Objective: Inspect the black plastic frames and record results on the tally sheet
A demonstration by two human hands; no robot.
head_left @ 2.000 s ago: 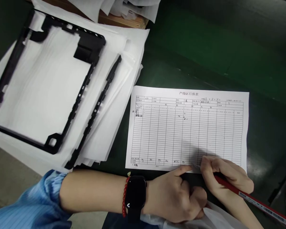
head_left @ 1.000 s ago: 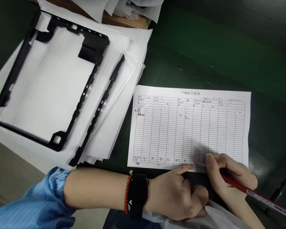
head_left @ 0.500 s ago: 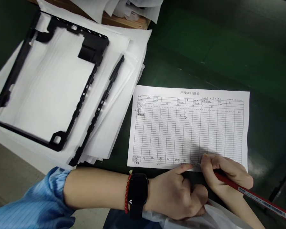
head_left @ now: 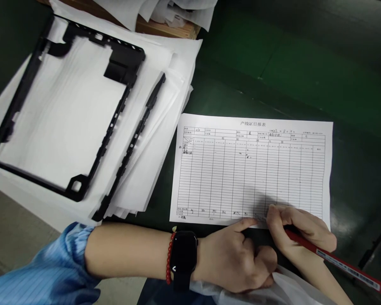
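My right hand is closed round a red pen with a barcode label on its barrel. The pen's tip meets the bottom rows of a printed form, a table grid with handwritten figures along its lower edge. My left hand lies just below the form, back upward. One of its fingers stretches onto the paper's lower edge beside the pen tip; the others are curled under, above a translucent white sheet. Whether those curled fingers grip the sheet is hidden.
A black plastic frame lies on stacked white sheets at the left, with a narrow black strip beside it. Behind them stands a wooden edge with more white wrapping. Everything rests on a dark green table.
My right hand and the pen have shifted very slightly left along the form's bottom row. My left hand and the form stay in place.
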